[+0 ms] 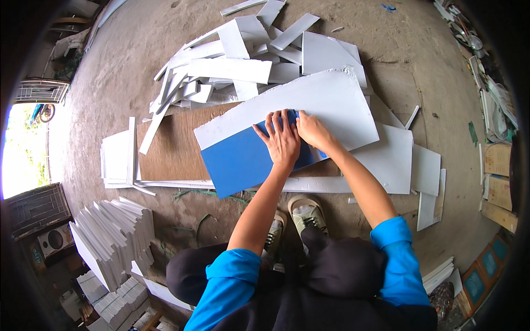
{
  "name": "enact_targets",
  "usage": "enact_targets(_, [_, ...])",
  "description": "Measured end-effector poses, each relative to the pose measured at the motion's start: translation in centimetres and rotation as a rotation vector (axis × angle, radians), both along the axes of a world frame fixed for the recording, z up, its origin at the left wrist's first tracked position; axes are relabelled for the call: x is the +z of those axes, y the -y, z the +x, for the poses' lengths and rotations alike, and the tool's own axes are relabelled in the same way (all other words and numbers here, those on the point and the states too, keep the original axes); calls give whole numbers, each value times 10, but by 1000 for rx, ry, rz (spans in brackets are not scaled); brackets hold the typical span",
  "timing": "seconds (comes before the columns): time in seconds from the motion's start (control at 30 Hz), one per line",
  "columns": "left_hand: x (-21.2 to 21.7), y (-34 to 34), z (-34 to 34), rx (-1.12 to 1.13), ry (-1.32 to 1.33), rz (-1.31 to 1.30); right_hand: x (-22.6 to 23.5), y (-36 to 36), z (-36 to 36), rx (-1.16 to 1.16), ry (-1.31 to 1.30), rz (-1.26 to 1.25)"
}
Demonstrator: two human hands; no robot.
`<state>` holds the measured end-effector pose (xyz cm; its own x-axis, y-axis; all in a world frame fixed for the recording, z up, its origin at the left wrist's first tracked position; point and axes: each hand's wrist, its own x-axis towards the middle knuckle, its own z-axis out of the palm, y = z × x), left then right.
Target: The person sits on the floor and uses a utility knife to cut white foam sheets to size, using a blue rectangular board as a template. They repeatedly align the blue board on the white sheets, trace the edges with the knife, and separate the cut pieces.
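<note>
Since the blue panel (234, 165), lying over the brown board (174, 143), juts past its near edge, it could tip if pressed there. The left hand (282, 140) spreads on it, fingers unclenched; just right, the right hand (314, 131) curls its fingers, whose grip I cannot tell; a slip could knock the left fingertips. Farther right, tan boxes (498, 160) hide any contents.
</note>
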<state>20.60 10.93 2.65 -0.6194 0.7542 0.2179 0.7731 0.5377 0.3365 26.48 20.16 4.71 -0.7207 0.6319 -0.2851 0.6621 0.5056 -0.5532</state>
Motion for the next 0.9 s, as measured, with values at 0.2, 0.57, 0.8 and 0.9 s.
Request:
enact_targets(0.2, [-1, 0, 1, -4, -23, -11, 18, -11, -14, -57, 168, -332])
enact_targets(0.57, [-2, 1, 5, 24, -19, -15, 12, 72, 94, -10, 268, -232])
enact_targets(0.8, [-8, -1, 0, -8, 18, -46, 17, 96, 114, -20, 250, -89])
enact_targets(0.9, [-2, 18, -32, -206, 229, -183, 22, 85, 125, -90, 147, -89])
